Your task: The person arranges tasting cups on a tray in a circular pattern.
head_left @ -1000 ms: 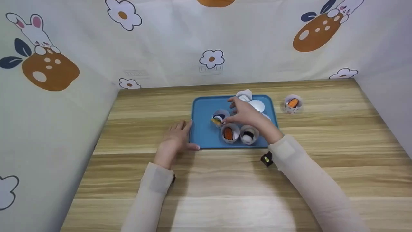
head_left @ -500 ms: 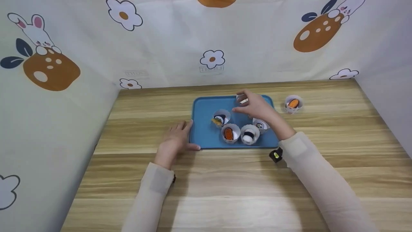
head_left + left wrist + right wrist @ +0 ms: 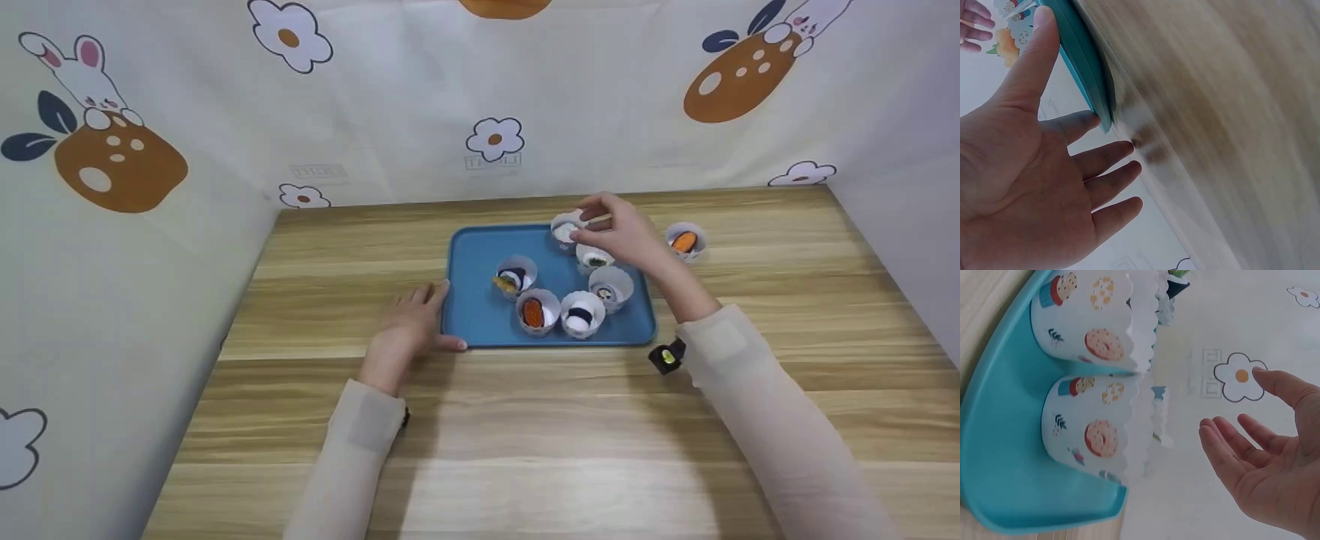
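Observation:
My left hand (image 3: 405, 330) rests at the left side of a blue tray (image 3: 471, 319), its thumb and index finger touching the rim. The left wrist view shows that hand's fingers (image 3: 1107, 158) spread, with nothing held. Over the tray's back right corner hovers my right hand (image 3: 626, 234). In the right wrist view its fingers (image 3: 1227, 450) are loosely bent and hold nothing. Beneath and beside it stand a back paper cup (image 3: 564, 234) and another paper cup (image 3: 595, 262), partly hidden by the hand. Printed cupcakes and doughnuts decorate the cups (image 3: 1086, 427).
Also on the tray are cups with toy sushi: one yellow-ended (image 3: 514, 276), one orange-topped (image 3: 537, 312), one white with a black band (image 3: 583, 315) and a right-hand cup (image 3: 611, 288). Off the tray, right, stands a cup with orange sushi (image 3: 685, 241). A patterned sheet (image 3: 405, 112) hangs behind.
My right hand has moved rightward and slightly back, from beside the yellow-ended sushi cup to above the back right cups, uncovering several cups. My left hand stays at the tray's edge.

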`<state>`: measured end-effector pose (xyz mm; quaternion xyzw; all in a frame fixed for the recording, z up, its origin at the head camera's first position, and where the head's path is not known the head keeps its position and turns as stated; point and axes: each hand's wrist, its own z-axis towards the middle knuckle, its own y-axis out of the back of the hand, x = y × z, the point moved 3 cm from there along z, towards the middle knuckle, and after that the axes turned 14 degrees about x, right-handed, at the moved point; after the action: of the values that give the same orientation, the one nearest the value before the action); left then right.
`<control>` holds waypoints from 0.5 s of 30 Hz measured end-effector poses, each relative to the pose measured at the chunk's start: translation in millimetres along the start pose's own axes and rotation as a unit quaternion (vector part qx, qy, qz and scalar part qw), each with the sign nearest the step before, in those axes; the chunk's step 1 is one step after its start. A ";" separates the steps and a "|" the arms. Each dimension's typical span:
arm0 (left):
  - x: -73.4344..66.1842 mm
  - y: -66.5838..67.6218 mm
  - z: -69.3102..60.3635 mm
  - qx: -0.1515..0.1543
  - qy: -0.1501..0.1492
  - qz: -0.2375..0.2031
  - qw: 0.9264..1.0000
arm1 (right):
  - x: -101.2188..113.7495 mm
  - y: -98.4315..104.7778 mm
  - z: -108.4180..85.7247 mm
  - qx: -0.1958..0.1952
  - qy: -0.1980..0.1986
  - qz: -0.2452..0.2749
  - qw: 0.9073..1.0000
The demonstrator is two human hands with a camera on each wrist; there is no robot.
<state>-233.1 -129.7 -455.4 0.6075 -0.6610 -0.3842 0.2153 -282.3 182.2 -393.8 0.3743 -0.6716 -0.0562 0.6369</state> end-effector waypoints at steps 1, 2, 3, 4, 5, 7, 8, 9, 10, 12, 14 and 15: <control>-0.1 0.0 -0.2 -0.001 -0.001 -0.002 1.000 | -1.3 1.9 -1.2 -0.002 0.001 0.001 1.000; -0.2 0.0 -0.5 0.000 -0.001 -0.005 1.000 | -2.7 3.8 -2.4 -0.005 0.001 0.002 1.000; -0.3 0.0 -0.7 -0.001 -0.003 -0.005 1.000 | -4.4 5.6 -3.3 -0.008 0.000 0.003 1.000; -0.3 0.0 -0.9 -0.002 -0.004 -0.006 1.000 | -6.0 7.3 -4.4 -0.012 0.000 0.004 1.000; -0.2 0.1 -1.2 -0.002 -0.004 -0.006 1.000 | -7.5 8.8 -5.7 -0.015 0.000 0.003 1.000; -0.2 0.4 -1.6 -0.001 -0.005 -0.008 1.000 | -10.3 12.0 -8.1 -0.026 -0.002 0.003 1.000; -0.2 0.6 -1.9 -0.002 -0.005 -0.007 1.000 | -11.4 13.6 -9.4 -0.031 -0.003 0.005 1.000; -0.1 0.8 -2.2 -0.002 -0.006 -0.006 1.000 | -12.9 15.3 -10.6 -0.037 -0.003 0.005 0.999; 0.1 0.6 -2.2 -0.002 -0.006 -0.006 1.000 | -14.1 17.0 -12.2 -0.043 -0.004 0.006 0.999; 0.1 0.7 -2.3 -0.001 -0.007 -0.008 1.000 | -16.4 20.6 -15.5 -0.055 -0.007 0.011 0.998; 0.1 0.8 -2.4 -0.002 -0.008 -0.007 1.000 | -18.8 24.1 -18.9 -0.064 -0.012 0.013 0.998; 0.1 0.7 -2.3 -0.001 -0.008 -0.007 1.000 | -20.6 26.0 -20.4 -0.068 -0.014 0.014 0.997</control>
<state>-231.9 -130.4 -453.4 0.6089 -0.6579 -0.3913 0.2083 -277.1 220.7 -392.4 0.3201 -0.6801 -0.0981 0.6522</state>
